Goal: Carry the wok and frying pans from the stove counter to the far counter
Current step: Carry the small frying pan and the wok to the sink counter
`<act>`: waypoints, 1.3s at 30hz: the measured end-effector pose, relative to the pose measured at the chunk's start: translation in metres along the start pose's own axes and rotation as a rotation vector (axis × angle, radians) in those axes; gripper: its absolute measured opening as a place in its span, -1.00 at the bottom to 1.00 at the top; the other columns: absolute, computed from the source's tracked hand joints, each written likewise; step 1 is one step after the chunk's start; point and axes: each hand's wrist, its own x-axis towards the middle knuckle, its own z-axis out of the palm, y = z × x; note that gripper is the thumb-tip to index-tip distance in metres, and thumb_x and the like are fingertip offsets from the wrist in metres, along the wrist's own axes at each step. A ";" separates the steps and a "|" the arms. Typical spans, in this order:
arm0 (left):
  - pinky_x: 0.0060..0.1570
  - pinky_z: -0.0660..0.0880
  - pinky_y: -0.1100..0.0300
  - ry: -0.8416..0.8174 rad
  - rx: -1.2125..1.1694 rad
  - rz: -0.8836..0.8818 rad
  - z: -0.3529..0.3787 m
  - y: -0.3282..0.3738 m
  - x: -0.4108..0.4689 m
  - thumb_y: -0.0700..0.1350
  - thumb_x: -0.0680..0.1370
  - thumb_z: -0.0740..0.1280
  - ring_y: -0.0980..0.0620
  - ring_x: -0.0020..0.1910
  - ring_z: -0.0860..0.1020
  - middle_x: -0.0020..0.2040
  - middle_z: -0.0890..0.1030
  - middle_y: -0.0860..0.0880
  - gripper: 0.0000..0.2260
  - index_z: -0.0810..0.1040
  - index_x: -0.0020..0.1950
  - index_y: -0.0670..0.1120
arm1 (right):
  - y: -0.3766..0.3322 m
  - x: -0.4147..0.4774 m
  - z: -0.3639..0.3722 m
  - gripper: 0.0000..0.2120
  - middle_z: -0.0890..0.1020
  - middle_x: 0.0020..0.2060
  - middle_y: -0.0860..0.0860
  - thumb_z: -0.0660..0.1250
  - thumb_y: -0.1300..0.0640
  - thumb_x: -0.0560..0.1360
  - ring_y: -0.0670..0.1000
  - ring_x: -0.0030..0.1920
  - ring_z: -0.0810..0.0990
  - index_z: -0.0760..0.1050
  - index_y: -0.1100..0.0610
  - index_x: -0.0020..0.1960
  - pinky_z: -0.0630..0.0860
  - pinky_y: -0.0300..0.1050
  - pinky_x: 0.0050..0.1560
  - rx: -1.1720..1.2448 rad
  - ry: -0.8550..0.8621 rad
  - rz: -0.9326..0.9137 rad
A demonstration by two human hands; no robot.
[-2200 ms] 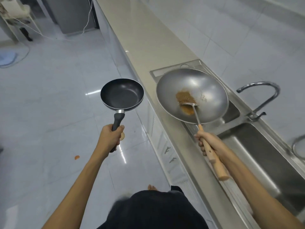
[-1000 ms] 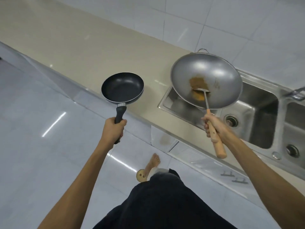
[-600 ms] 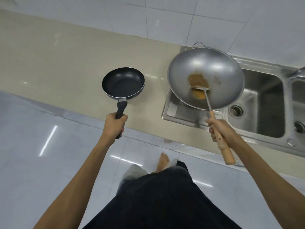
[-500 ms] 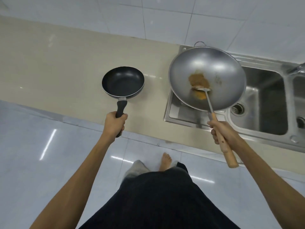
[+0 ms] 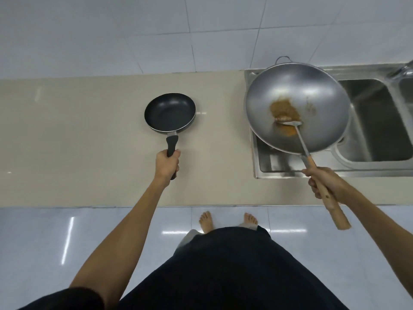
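My left hand (image 5: 167,164) grips the black handle of a small black frying pan (image 5: 169,112), held level just over the beige counter (image 5: 78,142). My right hand (image 5: 324,183) grips the wooden handle of a large steel wok (image 5: 297,108), which hangs over the left end of the sink. Inside the wok lie brown food residue (image 5: 282,110) and a metal spatula (image 5: 292,128), whose shaft runs back toward my right hand. I cannot tell whether either pan touches a surface.
A stainless steel double sink (image 5: 371,124) fills the right part of the counter, with a tap (image 5: 404,69) at the far right edge. White wall tiles (image 5: 156,34) rise behind. My bare feet (image 5: 228,221) stand on the glossy floor at the counter's front edge.
I have turned to face the counter squarely and stepped up to it. Both pans have moved forward over it, the frying pan over the beige top, the wok over the sink's left end.
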 end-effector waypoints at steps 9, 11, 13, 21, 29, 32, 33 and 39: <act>-0.64 0.22 0.26 -0.060 0.011 0.054 -0.013 -0.005 0.047 -0.08 0.65 0.28 0.10 -0.66 0.32 -0.47 0.37 -0.04 -0.71 0.34 -0.24 -0.09 | -0.010 -0.001 0.032 -0.65 0.60 -0.16 0.15 0.43 -0.09 0.49 0.07 -0.35 0.54 0.49 0.16 0.08 0.53 -0.06 -0.39 -0.145 0.214 0.012; -0.65 0.23 0.26 -0.068 0.022 0.057 -0.016 -0.008 0.053 -0.06 0.65 0.29 0.10 -0.66 0.33 -0.47 0.38 -0.04 -0.70 0.33 -0.24 -0.09 | -0.008 -0.001 0.040 -0.64 0.60 -0.16 0.16 0.42 -0.10 0.50 0.09 -0.36 0.55 0.48 0.17 0.07 0.53 -0.09 -0.42 -0.146 0.278 -0.028; -0.65 0.25 0.25 -0.081 0.039 0.064 -0.018 -0.009 0.057 -0.05 0.66 0.28 0.10 -0.65 0.34 -0.46 0.39 -0.05 -0.71 0.34 -0.23 -0.09 | -0.007 -0.001 0.048 -0.65 0.60 -0.18 0.16 0.43 -0.09 0.49 0.09 -0.37 0.56 0.47 0.15 0.05 0.52 -0.10 -0.44 -0.171 0.309 -0.041; -0.51 0.34 0.16 -0.098 0.064 0.028 -0.021 -0.013 0.062 -0.09 0.66 0.27 -0.01 -0.57 0.41 -0.35 0.46 -0.11 -0.77 0.39 -0.15 -0.14 | 0.001 0.006 0.065 -0.76 0.62 -0.21 0.17 0.39 0.08 0.51 0.11 -0.35 0.61 0.44 0.19 0.06 0.56 -0.05 -0.42 -0.289 0.367 -0.039; -0.43 0.41 0.12 -0.140 0.101 -0.030 -0.023 -0.020 0.063 -0.09 0.67 0.26 -0.07 -0.47 0.45 -0.22 0.51 -0.14 -0.83 0.45 0.07 -0.20 | 0.008 0.011 0.079 -0.67 0.61 -0.03 0.23 0.33 0.08 0.58 0.21 -0.12 0.58 0.41 0.29 0.21 0.51 0.04 -0.10 -0.438 0.479 -0.099; -0.41 0.45 0.11 -0.150 0.112 -0.049 -0.022 -0.019 0.063 -0.10 0.67 0.26 -0.07 -0.43 0.49 -0.15 0.53 -0.16 -0.81 0.46 0.16 -0.21 | 0.011 0.010 0.081 -0.65 0.59 -0.05 0.19 0.33 0.08 0.59 0.18 -0.12 0.55 0.39 0.30 0.24 0.44 -0.01 -0.08 -0.422 0.475 -0.113; -0.40 0.47 0.10 -0.148 0.120 -0.056 -0.022 -0.019 0.062 -0.10 0.67 0.27 -0.08 -0.42 0.50 -0.12 0.55 -0.17 -0.80 0.46 0.20 -0.21 | 0.012 0.010 0.081 -0.64 0.58 -0.05 0.18 0.34 0.08 0.59 0.17 -0.11 0.55 0.39 0.29 0.25 0.44 -0.01 -0.07 -0.409 0.471 -0.118; -0.19 0.54 -0.03 -0.108 0.213 -0.025 -0.026 -0.013 0.056 -0.13 0.62 0.32 -0.17 -0.16 0.60 0.01 0.57 -0.21 -0.64 0.38 0.37 -0.24 | 0.020 0.007 0.080 -0.61 0.60 0.00 0.23 0.39 0.12 0.55 0.18 -0.10 0.56 0.38 0.30 0.26 0.44 0.01 -0.07 -0.363 0.456 -0.110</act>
